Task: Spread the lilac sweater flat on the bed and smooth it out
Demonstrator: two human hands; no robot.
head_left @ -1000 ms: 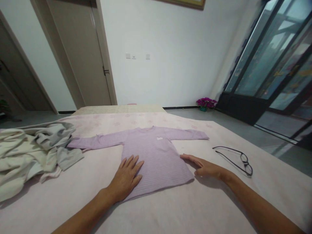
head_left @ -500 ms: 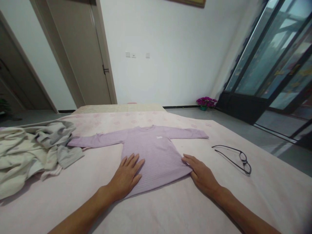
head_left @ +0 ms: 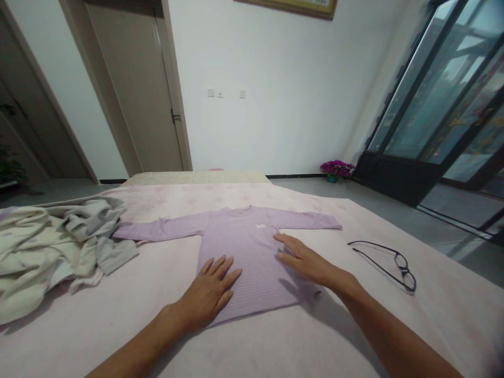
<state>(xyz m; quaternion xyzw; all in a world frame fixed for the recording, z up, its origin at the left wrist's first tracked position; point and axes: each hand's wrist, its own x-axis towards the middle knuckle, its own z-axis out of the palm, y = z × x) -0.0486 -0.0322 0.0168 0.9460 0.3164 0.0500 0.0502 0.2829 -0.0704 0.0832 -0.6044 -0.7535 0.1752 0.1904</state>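
A lilac long-sleeved knit top (head_left: 244, 247) lies flat and face up on a pale pink bedsheet (head_left: 275, 341), with both sleeves spread sideways. My left hand (head_left: 208, 291) rests palm down on the top's lower left corner, fingers apart. Palm down, my right hand (head_left: 303, 260) lies on the right side of the top's body, just below the small white chest label (head_left: 259, 226), with its fingers stretched toward the middle. Neither hand grips anything.
A heap of cream and grey clothes (head_left: 51, 247) lies at the left, touching the top's left sleeve. Black-rimmed glasses (head_left: 388, 260) lie on the sheet at the right. Beyond the bed are a closed door (head_left: 134, 89), a white wall, a flowerpot (head_left: 334, 169) and glass sliding doors (head_left: 444, 105).
My right hand has moved from the top's lower right edge up and inward onto the garment's body. My left hand has stayed in place.
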